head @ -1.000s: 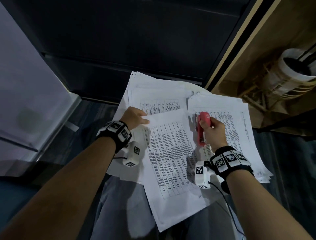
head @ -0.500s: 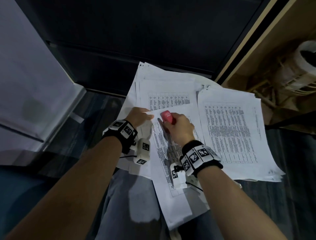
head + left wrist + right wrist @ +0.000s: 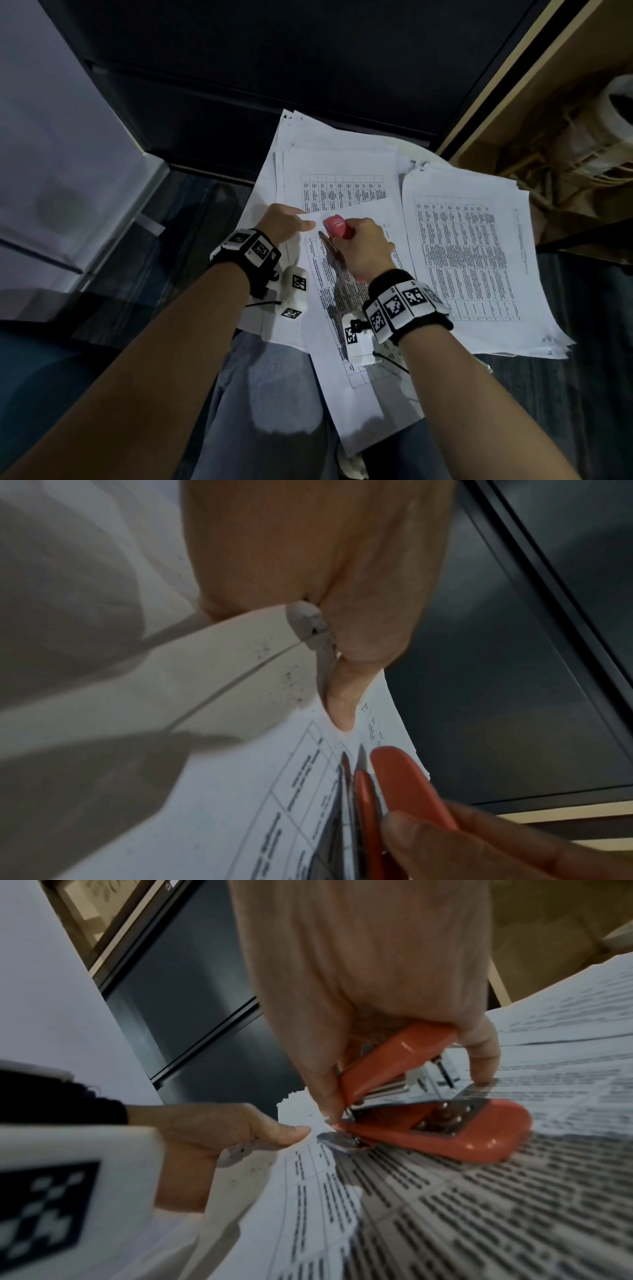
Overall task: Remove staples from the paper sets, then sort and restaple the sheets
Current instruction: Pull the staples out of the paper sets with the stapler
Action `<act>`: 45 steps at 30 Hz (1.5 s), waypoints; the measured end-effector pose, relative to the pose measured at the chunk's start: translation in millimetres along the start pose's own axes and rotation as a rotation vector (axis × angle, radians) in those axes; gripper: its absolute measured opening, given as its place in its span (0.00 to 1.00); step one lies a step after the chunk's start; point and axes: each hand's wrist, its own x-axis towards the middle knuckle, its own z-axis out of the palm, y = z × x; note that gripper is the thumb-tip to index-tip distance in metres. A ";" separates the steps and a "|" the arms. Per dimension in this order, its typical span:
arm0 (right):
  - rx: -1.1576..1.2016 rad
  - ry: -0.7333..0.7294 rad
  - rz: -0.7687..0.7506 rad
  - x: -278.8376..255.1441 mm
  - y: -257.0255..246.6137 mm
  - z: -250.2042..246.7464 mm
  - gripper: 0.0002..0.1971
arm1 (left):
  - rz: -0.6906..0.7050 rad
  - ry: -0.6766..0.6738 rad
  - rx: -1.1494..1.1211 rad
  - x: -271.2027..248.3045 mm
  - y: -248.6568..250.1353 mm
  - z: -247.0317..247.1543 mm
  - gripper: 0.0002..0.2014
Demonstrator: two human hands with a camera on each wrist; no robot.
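Observation:
A printed paper set (image 3: 346,346) lies slanted across my lap. My left hand (image 3: 286,224) pinches its top left corner between thumb (image 3: 339,696) and fingers. My right hand (image 3: 364,248) grips a red stapler (image 3: 337,226), whose mouth sits right at that corner, beside the left thumb. In the right wrist view the stapler (image 3: 445,1129) rests on the paper set (image 3: 411,1218) with its top arm raised; the right hand (image 3: 359,988) holds that arm, and the left hand (image 3: 219,1131) is just left of its nose. The left wrist view shows the stapler (image 3: 407,783) edge on.
A second stack of printed sheets (image 3: 469,260) lies to the right and another stack (image 3: 342,171) behind. A dark cabinet (image 3: 274,68) stands ahead, a white panel (image 3: 51,154) at left, and a cardboard box (image 3: 565,120) with a white roll at right. My jeans-clad legs (image 3: 267,394) are below.
My right hand carried the stapler left from the right-hand stack to the top left corner of the front set. The left hand kept hold of that corner.

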 end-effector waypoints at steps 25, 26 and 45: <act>-0.076 0.242 -0.036 -12.5 -7.3 30.7 0.13 | 0.071 -0.029 -0.015 5.0 -6.6 -2.1 0.15; -0.040 0.231 0.001 -10.8 -8.7 30.1 0.12 | 0.069 -0.036 -0.010 5.2 -5.8 -2.2 0.15; -0.080 0.259 -0.114 -3.5 -4.9 31.4 0.13 | 0.109 -0.036 0.064 6.9 -4.9 -2.5 0.07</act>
